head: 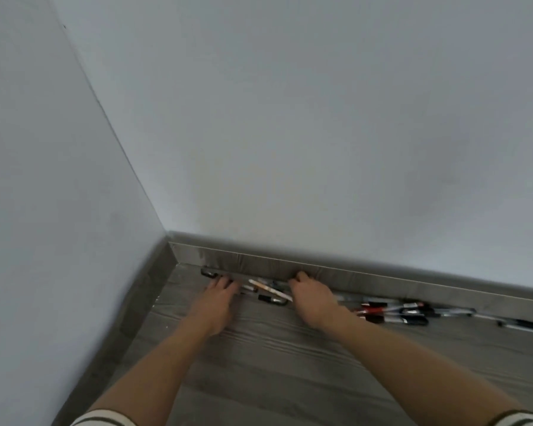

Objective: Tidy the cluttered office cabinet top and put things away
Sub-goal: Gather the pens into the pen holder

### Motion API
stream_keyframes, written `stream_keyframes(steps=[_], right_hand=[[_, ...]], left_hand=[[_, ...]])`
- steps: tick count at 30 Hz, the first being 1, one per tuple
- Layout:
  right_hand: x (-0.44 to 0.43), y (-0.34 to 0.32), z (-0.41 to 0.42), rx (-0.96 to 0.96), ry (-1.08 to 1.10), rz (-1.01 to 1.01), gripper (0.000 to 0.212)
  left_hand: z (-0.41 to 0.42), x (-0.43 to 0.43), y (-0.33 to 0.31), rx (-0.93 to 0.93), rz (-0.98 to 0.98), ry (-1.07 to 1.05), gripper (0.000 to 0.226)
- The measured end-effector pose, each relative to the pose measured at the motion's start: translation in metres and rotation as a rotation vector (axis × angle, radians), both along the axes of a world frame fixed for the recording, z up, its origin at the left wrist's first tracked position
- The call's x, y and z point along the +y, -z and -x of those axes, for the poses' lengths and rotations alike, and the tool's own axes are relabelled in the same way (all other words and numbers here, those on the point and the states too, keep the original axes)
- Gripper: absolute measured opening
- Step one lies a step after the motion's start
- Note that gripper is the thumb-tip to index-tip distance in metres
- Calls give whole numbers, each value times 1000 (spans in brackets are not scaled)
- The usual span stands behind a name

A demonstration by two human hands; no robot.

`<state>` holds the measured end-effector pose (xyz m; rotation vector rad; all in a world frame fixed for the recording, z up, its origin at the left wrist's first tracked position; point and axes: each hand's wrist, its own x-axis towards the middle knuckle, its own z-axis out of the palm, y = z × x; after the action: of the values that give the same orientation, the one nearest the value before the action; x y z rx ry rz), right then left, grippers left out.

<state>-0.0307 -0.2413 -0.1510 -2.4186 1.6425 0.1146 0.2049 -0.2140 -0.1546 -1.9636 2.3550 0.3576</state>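
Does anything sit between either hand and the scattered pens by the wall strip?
Nothing visible does. The left hand and right hand are at the loose black, white and red pens lying on the grey wood-grain top against the grey back strip.

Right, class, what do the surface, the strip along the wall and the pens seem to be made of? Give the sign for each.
Surface: probably wood-look laminate, matte grey; printed-looking grain lines run along it.
Strip: possibly brushed metal or foil; it has a dull, streaky sheen.
Pens: likely plastic; clear glossy barrels with black and red caps.
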Motion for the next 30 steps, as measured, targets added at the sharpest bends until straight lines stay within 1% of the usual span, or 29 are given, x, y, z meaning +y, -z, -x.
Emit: stream_keyframes(steps=[2,6,10,14,16,21,26,28,30], right_hand=[[-1,1,-1,31,13,-10,29],[-3,-4,-3,67,52,-56,29],[-4,-10,-1,58,100,-135,29],[-1,-13,1,54,146,-159,30],[2,-13,3,40,158,-147,30],[7,-21,16,4,178,-48,26],[15,-37,43,-221,255,25,21],[20,-45,59,-216,299,33,19],[28,-54,79,-155,341,-3,13]], left_hand=[[0,-7,4,-41,26,30,57],[-4,-17,6,-160,103,72,36],[-9,-24,4,-210,72,101,31],[-11,-21,1,-234,16,128,29],[-13,-18,1,-213,0,130,27],[-17,-11,-1,-39,22,90,25],[-12,-4,-7,167,98,16,20],[-6,-2,-6,184,86,18,16],[0,0,-5,130,49,29,21]])
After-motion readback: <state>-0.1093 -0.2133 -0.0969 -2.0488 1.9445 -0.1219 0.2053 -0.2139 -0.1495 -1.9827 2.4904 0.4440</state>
